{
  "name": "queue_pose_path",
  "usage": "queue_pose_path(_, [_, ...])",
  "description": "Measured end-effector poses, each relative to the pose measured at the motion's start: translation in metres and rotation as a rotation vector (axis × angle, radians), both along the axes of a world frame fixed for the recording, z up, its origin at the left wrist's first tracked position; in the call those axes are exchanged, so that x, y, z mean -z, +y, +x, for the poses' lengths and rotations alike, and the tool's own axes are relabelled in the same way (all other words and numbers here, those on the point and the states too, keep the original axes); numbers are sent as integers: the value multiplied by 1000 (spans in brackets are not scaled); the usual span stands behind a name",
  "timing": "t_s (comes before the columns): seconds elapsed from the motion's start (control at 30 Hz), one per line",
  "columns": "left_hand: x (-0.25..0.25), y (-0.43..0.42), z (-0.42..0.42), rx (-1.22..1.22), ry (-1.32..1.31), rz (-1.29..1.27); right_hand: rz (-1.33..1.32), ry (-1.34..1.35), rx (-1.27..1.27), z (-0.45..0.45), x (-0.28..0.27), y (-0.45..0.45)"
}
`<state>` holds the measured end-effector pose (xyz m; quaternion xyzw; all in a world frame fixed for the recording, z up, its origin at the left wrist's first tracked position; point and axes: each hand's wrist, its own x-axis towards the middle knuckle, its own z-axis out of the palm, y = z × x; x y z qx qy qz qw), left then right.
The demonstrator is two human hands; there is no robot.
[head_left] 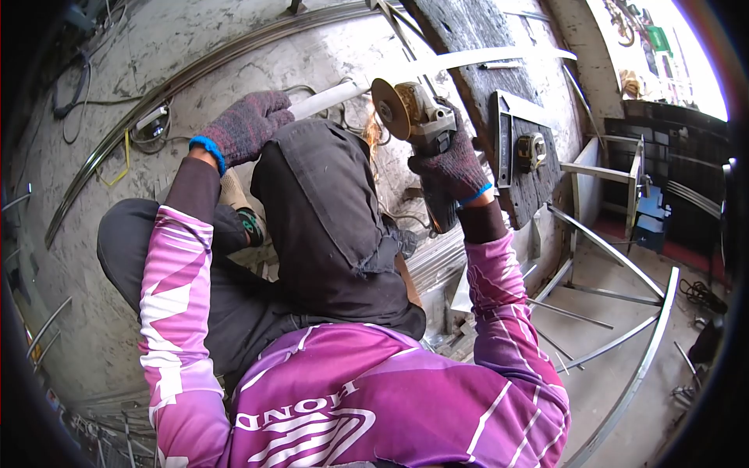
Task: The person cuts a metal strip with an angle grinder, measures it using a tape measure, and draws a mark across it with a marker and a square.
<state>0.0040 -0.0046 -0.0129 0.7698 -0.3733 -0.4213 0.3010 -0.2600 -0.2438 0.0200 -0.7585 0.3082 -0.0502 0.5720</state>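
My left hand (248, 127), in a dark knitted glove with a blue cuff, is closed around the near end of a long pale metal strip (331, 97) above my raised knee. The strip reaches away to the right, over a dark wooden plank. In my right hand (455, 168), gloved the same way, is an angle grinder (425, 117). Its brown disc (391, 109) is against or very near the strip's edge. Orange sparks (372, 136) show below the disc. My palms and some fingertips are hidden.
On the dark plank (538, 90) lie a tape measure (532, 152) and a metal square (504, 140). Long thin rods (117, 136) curve across the floor at left, near cables. A curved metal frame (651, 335) stands at right.
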Motion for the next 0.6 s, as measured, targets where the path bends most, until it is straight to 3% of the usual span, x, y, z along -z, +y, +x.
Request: queue_pose_path(0.6, [13,4,-2,-61,-63,-43,-47,-31,-6,9,-2,-2])
